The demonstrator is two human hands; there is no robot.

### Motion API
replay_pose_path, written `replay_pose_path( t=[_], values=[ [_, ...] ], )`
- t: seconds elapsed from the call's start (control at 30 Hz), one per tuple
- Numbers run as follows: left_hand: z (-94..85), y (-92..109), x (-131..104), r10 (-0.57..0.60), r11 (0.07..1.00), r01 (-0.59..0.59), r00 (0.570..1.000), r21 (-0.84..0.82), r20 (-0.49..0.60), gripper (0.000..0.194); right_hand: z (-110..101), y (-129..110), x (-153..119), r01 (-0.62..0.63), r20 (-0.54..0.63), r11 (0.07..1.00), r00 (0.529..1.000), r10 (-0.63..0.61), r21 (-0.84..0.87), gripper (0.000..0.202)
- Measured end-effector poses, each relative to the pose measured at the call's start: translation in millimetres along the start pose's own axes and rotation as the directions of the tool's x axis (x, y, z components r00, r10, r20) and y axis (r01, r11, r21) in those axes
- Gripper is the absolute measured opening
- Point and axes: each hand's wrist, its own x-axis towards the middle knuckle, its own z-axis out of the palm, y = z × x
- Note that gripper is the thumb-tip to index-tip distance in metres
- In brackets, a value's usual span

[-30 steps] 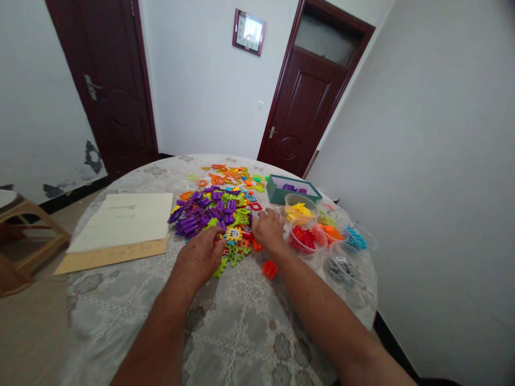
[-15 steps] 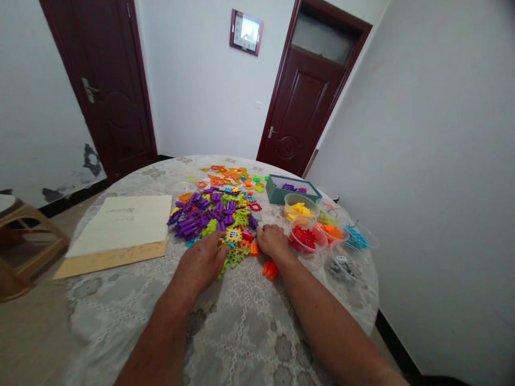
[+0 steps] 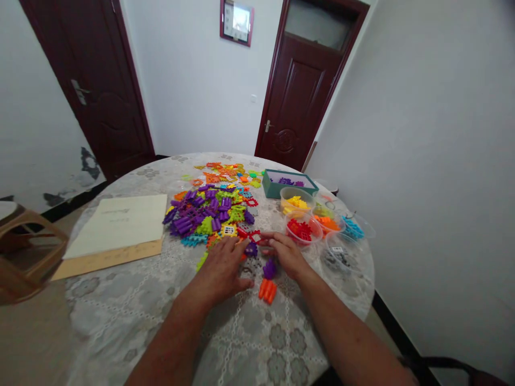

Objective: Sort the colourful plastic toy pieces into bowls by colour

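A heap of purple interlocking plastic building pieces [image 3: 189, 224] mixed with green, blue and yellow ones lies in the middle of the table. At the heap's near edge, my left hand [image 3: 225, 268] is spread open, palm down, over green and orange pieces that it partly covers. Facing it, my right hand [image 3: 286, 254] is open, its fingertips beside a red square frame piece [image 3: 256, 236] and a small purple piece [image 3: 251, 249]. Another purple piece [image 3: 269, 269] and a ribbed orange piece [image 3: 267, 291] lie just below my right hand. Neither hand visibly grips anything.
Clear tubs hold yellow [image 3: 296, 203], red [image 3: 300, 229], orange [image 3: 326, 223], blue [image 3: 354, 228] and grey pieces [image 3: 338, 258]. Behind them stands a green box [image 3: 271, 187] with purple pieces. Flat orange pieces [image 3: 215, 177] lie farther back; paper sheets [image 3: 120, 220] lie left.
My left hand has moved right and spread its fingers. My right hand has shifted right and opened. Purple pieces now show between and below the hands. The view has shifted slightly.
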Motion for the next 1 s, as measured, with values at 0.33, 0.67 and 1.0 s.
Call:
replay_pose_path(
  t=[0.33,0.67,1.0],
  values=[
    [17.8,17,-1,0.079,0.996,-0.082,0.995,0.045,0.067,0.110,-16,5,-4,0.117,-0.060,0.926,0.987,-0.148,-0.360,0.036],
    [36.6,23,9,-0.020,0.992,0.017,1.000,0.127,0.019,0.111,-31,-25,-21,0.331,0.410,0.746,0.908,-0.086,-0.578,0.029],
    [23.4,16,12,0.069,0.989,-0.067,0.998,0.134,-0.007,0.061,-31,-23,-22,0.261,0.308,0.729,0.949,-0.072,-0.633,0.022]
  ],
)
